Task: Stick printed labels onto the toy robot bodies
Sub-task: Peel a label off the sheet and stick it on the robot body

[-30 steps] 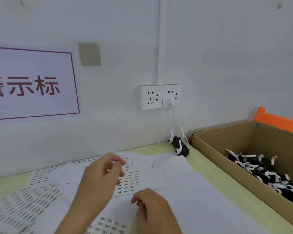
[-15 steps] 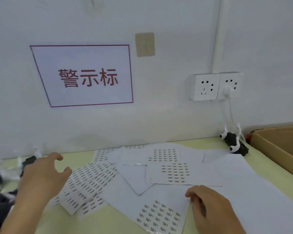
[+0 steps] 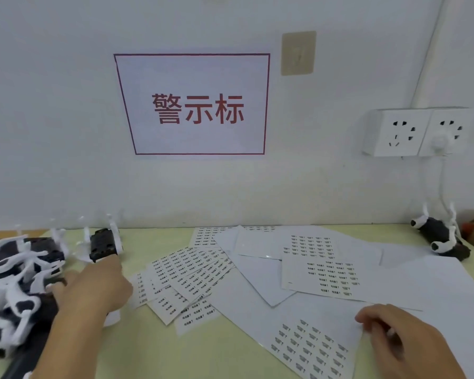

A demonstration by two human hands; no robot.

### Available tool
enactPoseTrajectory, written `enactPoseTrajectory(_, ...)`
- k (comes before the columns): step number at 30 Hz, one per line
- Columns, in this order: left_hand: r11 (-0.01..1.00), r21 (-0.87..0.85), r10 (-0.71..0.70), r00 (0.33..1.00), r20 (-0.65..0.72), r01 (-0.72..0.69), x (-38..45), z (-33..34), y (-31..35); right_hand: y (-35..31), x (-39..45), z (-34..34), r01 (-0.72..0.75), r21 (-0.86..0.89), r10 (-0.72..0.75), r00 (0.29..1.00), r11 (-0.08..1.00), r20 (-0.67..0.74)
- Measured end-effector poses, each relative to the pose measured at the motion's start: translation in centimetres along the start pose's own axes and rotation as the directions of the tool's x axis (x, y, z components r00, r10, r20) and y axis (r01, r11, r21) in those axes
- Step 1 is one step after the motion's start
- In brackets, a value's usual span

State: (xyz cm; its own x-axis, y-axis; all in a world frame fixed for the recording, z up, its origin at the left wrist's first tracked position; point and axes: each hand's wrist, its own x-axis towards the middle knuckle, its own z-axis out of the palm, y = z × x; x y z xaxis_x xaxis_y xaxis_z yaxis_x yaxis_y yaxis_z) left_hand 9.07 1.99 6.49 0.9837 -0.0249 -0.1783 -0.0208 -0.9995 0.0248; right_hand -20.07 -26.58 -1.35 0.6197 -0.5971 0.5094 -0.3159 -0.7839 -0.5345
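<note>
Left hand (image 3: 93,288) reaches over the counter (image 3: 175,351) toward a black toy robot body (image 3: 103,244) at the edge of the toy pile (image 3: 14,277); index fingertip touches or nearly touches it, blur hides which, fingers extended, nothing held. Right hand (image 3: 400,340) rests on a label sheet (image 3: 312,343), fingers curled, apparently pinching a small label. More label sheets (image 3: 186,272) lie between. Another toy (image 3: 439,237) sits far right by the wall.
</note>
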Motion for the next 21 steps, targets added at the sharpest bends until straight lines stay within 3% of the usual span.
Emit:
enactPoseTrajectory(2, 1.000, 0.012, 0.003, 1.000, -0.030, -0.003, 0.1, 0.3, 0.2, 0.1, 0.0, 0.1, 0.009, -0.005, -0.009, 1.000, 1.000, 0.001)
enactPoseTrajectory(6, 0.977, -0.198, 0.049, 0.985, -0.167, -0.083, 1.2, 0.6, -0.2, 0.3, -0.1, 0.2, 0.008, 0.010, -0.008, 1.000, 1.000, 0.008)
enactPoseTrajectory(10, 0.945, -0.295, 0.067, 0.964, -0.256, -0.144, 0.9, 0.1, 0.3, 0.6, 0.0, 0.2, 0.005, 0.028, -0.005, 1.000, 1.000, 0.022)
enactPoseTrajectory(14, 0.976, -0.191, 0.049, 0.964, -0.260, -0.102, -0.1, -1.1, 0.7, 0.5, -0.1, 0.0, -0.018, 0.073, 0.015, 0.999, 0.997, 0.038)
enactPoseTrajectory(16, 0.954, -0.266, 0.047, 0.942, -0.331, -0.141, -0.8, -2.3, 0.9, 0.5, -0.1, 0.1, -0.005, 0.069, 0.002, 0.999, 0.998, 0.045)
enactPoseTrajectory(18, 0.823, -0.495, 0.057, 0.909, -0.414, -0.277, -2.0, -3.5, 1.4, 0.4, -0.1, 0.0, -0.009, 0.074, 0.005, 0.999, 0.997, 0.049)
enactPoseTrajectory(21, 0.495, -0.764, 0.086, 0.898, -0.431, -0.414, -4.6, -5.0, 3.1, 0.4, -0.1, 0.0, -0.029, 0.090, 0.025, 0.999, 0.996, 0.046)
